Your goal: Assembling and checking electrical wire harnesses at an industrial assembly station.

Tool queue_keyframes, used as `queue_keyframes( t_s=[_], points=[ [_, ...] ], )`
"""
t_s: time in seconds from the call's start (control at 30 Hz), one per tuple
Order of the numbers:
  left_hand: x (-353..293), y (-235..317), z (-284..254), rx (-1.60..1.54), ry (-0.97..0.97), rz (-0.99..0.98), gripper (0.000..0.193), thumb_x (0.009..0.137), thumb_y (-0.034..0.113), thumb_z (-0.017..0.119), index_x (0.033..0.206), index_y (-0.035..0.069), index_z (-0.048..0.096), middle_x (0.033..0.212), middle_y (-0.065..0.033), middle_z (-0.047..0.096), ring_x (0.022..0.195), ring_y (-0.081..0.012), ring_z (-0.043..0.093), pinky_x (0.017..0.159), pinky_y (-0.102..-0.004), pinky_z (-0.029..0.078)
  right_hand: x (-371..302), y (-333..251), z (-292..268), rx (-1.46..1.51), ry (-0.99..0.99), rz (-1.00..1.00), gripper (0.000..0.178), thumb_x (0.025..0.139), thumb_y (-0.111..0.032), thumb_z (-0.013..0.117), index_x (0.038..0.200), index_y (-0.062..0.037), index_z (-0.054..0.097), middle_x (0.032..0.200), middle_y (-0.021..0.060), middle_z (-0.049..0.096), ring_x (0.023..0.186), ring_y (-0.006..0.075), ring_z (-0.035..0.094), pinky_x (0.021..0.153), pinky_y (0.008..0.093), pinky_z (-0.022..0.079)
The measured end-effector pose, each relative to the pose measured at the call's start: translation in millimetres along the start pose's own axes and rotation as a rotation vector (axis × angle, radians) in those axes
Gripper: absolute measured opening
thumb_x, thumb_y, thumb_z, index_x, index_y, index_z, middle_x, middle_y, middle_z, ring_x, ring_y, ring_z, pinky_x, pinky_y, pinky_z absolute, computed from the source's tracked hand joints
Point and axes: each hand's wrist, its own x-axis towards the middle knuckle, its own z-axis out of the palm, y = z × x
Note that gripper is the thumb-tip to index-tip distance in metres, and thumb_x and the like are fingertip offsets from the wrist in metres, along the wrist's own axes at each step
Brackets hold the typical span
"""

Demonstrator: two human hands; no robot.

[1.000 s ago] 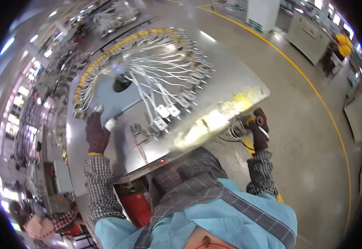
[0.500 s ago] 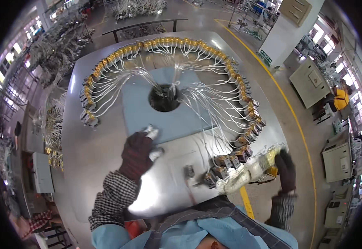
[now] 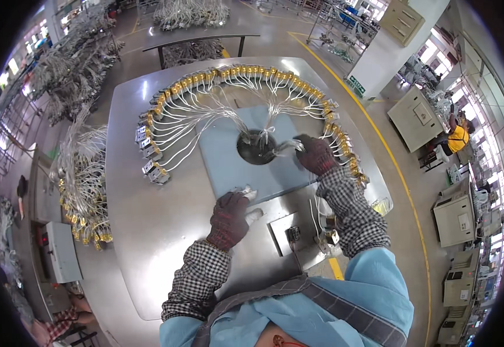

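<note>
My right hand [image 3: 316, 155], in a dark glove, is closed on a bundle of thin white wires [image 3: 289, 146] just right of the round hole [image 3: 256, 147]. The wires fan out from the hole to an arc of yellow-and-grey connectors [image 3: 246, 72] standing on the metal table. Over the table nearer to me hangs my left hand [image 3: 229, 221], also gloved, with whitish fingertips. Its thumb and fingers are apart and nothing shows between them. A blue-grey mat [image 3: 229, 156] surrounds the hole. My right forearm hides part of the arc's near right end.
A small dark connector [image 3: 293, 233] sits at a square fixture [image 3: 276, 234] near the table's front edge. Clear yellowish plastic [image 3: 382, 206] lies at the right edge. Wire harnesses [image 3: 81, 202] hang at the left. A person in yellow [image 3: 458, 139] sits far right.
My right hand has left the plastic at the table's right edge and moved inward onto the wires by the hole. The view has shifted; my left hand stays over the table, fingers apart.
</note>
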Motion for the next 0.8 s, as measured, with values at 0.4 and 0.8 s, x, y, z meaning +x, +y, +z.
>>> queue_keyframes(
  t_s=[0.4, 0.8],
  points=[
    [5, 12, -1, 0.189, -0.023, 0.01, 0.046, 0.087, 0.037, 0.078, 0.125, 0.012, 0.069, 0.131, -0.0096, 0.068, 0.125, -0.0335, 0.06, 0.107, -0.0478, 0.046, 47, -14, -103, -0.087, -0.222, -0.766, 0.037, 0.084, -0.017, 0.07, 0.121, -0.0097, 0.066, 0.083, 0.0159, 0.069, 0.073, 0.0339, 0.07, 0.064, 0.0449, 0.059],
    [157, -33, -50, 0.554, 0.103, -0.048, 0.069, 0.077, 0.028, 0.082, 0.141, 0.014, 0.059, 0.146, -0.0163, 0.056, 0.14, -0.0379, 0.048, 0.12, -0.0501, 0.035, 222, 12, 10, -0.472, -0.315, -1.032, 0.019, 0.09, -0.02, 0.067, 0.105, -0.0096, 0.072, 0.099, 0.0149, 0.073, 0.105, 0.0326, 0.069, 0.097, 0.0432, 0.054]
  ],
)
